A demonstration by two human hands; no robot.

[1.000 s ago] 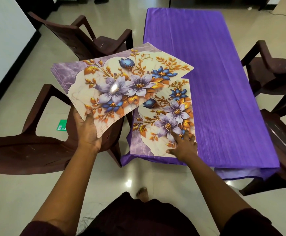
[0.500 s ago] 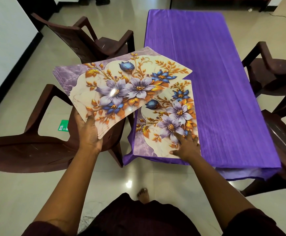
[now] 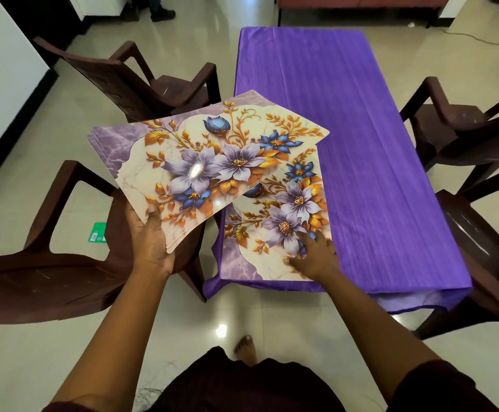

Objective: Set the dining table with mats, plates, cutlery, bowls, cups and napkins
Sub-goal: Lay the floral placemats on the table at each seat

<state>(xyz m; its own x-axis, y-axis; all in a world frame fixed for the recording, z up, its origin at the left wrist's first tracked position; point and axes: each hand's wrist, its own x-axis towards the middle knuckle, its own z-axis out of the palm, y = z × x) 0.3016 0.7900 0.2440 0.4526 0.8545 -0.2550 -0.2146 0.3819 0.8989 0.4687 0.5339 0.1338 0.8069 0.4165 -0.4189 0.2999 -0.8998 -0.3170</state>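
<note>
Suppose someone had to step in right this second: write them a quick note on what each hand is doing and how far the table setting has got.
Left hand grips a stack of floral placemats by its near corner, held in the air over the table's left edge.
Right hand presses flat fingers on one floral placemat lying at the near left corner of the purple tablecloth.
Done: one mat laid.
Left: the other mats, then plates, cutlery, bowls, cups and napkins; none of those are in view.
Four brown plastic chairs stand around the table.

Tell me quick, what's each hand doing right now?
Left hand: gripping the stack of mats.
Right hand: open, fingers pressing the mat on the table.
</note>
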